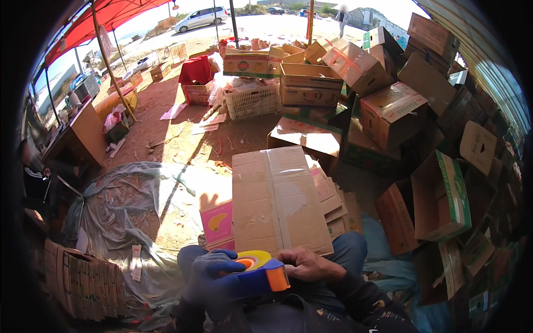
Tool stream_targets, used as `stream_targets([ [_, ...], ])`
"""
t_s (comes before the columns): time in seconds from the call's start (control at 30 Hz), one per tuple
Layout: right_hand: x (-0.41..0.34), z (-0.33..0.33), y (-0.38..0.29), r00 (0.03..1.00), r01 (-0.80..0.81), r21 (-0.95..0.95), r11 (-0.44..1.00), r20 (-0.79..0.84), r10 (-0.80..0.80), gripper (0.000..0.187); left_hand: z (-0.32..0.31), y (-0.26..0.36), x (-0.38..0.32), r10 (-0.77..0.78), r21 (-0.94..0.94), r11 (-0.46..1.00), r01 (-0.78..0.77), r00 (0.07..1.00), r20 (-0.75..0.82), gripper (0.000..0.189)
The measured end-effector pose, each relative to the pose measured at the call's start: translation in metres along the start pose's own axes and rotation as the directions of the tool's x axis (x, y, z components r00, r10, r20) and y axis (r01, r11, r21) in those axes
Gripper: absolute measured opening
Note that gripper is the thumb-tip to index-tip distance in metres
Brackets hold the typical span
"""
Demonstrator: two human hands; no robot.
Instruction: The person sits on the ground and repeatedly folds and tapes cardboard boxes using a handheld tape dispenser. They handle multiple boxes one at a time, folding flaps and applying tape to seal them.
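Note:
In a blue and grey work glove, my left hand (214, 270) grips a blue and orange tape dispenser (258, 283). A wide roll of yellow tape (259, 256) with an orange hub sits in it. My bare right hand (306, 265) has its fingers curled at the dispenser's front end; whether they pinch the tape's end is hidden. Just beyond both hands, a closed brown cardboard box (270, 195) lies in front of my knees. A strip of tape runs along its middle seam. Beside it on the left shows a pink panel with a banana picture (217, 222).
Used cardboard boxes (393, 114) are heaped high on the right. Flattened cartons (85, 281) stand stacked at lower left, by crumpled plastic sheeting (125, 233). A white plastic crate (253, 102) stands ahead. A seated person (35, 179) is at far left, another person (342, 21) far off.

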State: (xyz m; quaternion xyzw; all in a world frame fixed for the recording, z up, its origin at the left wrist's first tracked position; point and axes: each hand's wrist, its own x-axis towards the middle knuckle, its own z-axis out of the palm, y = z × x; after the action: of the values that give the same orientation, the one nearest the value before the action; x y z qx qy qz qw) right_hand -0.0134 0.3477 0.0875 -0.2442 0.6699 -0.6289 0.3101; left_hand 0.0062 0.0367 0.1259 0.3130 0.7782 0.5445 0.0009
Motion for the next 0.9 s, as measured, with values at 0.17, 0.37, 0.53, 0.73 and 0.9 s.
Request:
stream_targets([
  [0.17,-0.009,0.0,0.004,0.998,0.031,0.288,0.957,-0.068,-0.012,0.028,0.006,0.004,0.004,0.072,0.043,0.997,-0.068,0.994,-0.088,0.033],
  [0.37,-0.008,-0.003,-0.008,1.0,-0.002,0.071,0.997,-0.014,0.003,0.03,0.009,0.008,0.007,0.078,0.108,0.991,-0.076,0.997,-0.011,0.037],
  [0.53,-0.011,-0.001,-0.009,0.99,-0.038,0.01,0.999,-0.136,0.039,0.029,0.011,0.018,0.006,-0.089,0.112,0.991,0.072,0.984,0.156,0.057],
  [0.73,-0.008,-0.013,-0.027,0.991,-0.13,-0.138,0.982,0.003,0.131,0.033,0.005,0.038,0.02,-0.233,0.104,0.971,0.214,0.947,0.222,0.064],
  [0.9,-0.008,-0.011,-0.007,0.992,-0.105,-0.11,0.988,0.055,0.111,0.031,0.011,0.011,0.01,-0.253,0.048,0.967,0.249,0.937,0.24,0.054],
])
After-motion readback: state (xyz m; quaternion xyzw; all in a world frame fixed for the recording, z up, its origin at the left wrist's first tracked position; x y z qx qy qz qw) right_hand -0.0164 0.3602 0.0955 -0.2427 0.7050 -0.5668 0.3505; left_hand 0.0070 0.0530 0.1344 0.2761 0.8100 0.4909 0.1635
